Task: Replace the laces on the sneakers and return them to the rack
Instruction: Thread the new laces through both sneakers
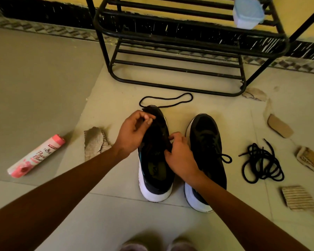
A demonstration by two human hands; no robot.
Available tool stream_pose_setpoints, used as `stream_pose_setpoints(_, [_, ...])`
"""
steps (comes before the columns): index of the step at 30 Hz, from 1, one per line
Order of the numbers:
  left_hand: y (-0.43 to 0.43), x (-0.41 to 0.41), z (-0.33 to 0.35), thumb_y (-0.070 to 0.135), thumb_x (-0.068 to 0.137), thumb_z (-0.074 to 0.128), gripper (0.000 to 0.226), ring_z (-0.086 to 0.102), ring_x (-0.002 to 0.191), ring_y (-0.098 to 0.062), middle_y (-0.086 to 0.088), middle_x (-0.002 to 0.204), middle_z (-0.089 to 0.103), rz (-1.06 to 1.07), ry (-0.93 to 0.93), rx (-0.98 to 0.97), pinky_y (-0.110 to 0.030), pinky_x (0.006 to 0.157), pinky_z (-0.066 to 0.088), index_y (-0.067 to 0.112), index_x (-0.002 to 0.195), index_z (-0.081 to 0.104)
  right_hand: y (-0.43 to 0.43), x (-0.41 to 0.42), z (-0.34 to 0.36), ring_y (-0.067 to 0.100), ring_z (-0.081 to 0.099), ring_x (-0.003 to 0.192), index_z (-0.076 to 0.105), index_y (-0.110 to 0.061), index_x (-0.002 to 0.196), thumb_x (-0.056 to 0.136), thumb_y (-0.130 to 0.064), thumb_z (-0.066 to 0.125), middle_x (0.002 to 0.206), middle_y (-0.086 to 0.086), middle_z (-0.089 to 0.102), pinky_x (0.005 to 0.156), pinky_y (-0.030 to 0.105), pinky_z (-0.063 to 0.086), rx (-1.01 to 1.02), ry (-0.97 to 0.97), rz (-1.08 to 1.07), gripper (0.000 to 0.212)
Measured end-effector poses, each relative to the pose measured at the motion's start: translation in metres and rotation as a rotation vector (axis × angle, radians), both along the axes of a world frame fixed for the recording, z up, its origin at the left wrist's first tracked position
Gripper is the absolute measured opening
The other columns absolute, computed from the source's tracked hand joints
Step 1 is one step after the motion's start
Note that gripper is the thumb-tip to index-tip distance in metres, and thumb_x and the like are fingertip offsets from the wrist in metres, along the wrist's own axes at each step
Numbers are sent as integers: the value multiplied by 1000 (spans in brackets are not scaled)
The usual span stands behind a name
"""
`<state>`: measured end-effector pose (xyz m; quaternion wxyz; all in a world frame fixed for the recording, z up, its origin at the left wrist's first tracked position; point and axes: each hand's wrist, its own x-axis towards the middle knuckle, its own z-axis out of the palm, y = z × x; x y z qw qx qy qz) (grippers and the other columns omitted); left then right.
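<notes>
- Lace of black cord (pixel 192 97) is looping over the floor (pixel 43 87) between the black metal rack (pixel 170 86) and the unlaced black, white-soled sneaker (pixel 156 187).
- Left hand (pixel 134 129) is pinching it at the toe.
- Right hand (pixel 179 154) is pinching the sneaker's eyelet edge.
- Laced twin sneaker (pixel 207 138) is standing just beside.

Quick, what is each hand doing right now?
Left hand: pinching the unlaced sneaker near its toe.
Right hand: gripping that sneaker's side.
</notes>
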<state>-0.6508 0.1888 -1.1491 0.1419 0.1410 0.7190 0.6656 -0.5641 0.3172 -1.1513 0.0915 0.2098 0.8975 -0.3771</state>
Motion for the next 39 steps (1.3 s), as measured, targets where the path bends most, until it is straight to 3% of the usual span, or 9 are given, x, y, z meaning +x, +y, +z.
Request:
stream_pose_setpoints(3, [1,-2,23,5,98,40,18,69,76,-14,-3,80,66,85,-296,304,-25,72,57,8,82,47,-3,-1,3,28,52,109,38,-12,125,90,-12,56,128,11,40,85,28,42,5,-30,-25,39])
stream_pose_setpoints(8, [-6,-16,50,10,98,39,23,55,47,-9,-1,71,62,109,-552,410,-16,42,42,12,78,50,-4,-1,7,33,53,108,36,-10,126,91,-12,55,128,14,41,93,39,47,-2,-72,-50,39])
stream_pose_setpoints(15, [-44,-34,58,20,79,68,13,44,39,0,-2,76,60,-858,-872,128,-8,33,35,9,77,61,-5,1,9,35,54,107,35,-10,127,92,-14,55,130,15,39,93,40,47,27,-105,-61,41])
stream_pose_setpoints(18, [-51,-34,61,20,84,65,12,47,39,1,1,76,61,-1011,-913,79,-6,35,37,10,79,62,-6,3,7,35,55,106,35,-10,126,91,-16,55,130,14,39,92,40,48,48,-107,-65,40])
stream_pose_setpoints(23, [-36,-31,66,11,89,56,10,60,52,-6,-1,66,66,-498,-461,-344,-13,48,48,7,82,61,3,3,13,31,52,111,35,-13,129,84,-26,67,132,11,37,94,37,47,4,-156,11,57])
stream_pose_setpoints(27, [-19,-30,64,12,84,67,4,65,61,-8,-3,73,68,-279,-211,-400,-16,56,54,9,83,64,9,-2,31,19,44,119,38,-21,136,70,-38,80,127,2,36,101,28,40,-85,39,15,80])
stream_pose_setpoints(30, [-5,-22,71,13,81,70,5,63,55,-2,1,68,66,-356,-107,-410,-15,55,53,10,81,66,7,-10,46,5,51,93,51,-21,130,76,-33,77,111,-4,45,75,4,40,-106,216,37,61])
stream_pose_setpoints(35, [7,-21,81,15,81,71,4,62,54,-1,-1,70,66,-311,76,-443,-15,54,53,12,80,68,7,-16,52,6,59,70,70,-17,94,83,-14,69,77,-2,63,66,22,48,-396,286,-34,12])
stream_pose_setpoints(39, [6,-22,82,19,80,73,7,62,53,-2,1,66,66,-223,102,-412,-15,53,52,15,76,68,9,-13,54,4,53,67,69,-22,94,84,-5,65,76,-4,59,55,16,42,-684,147,-102,20])
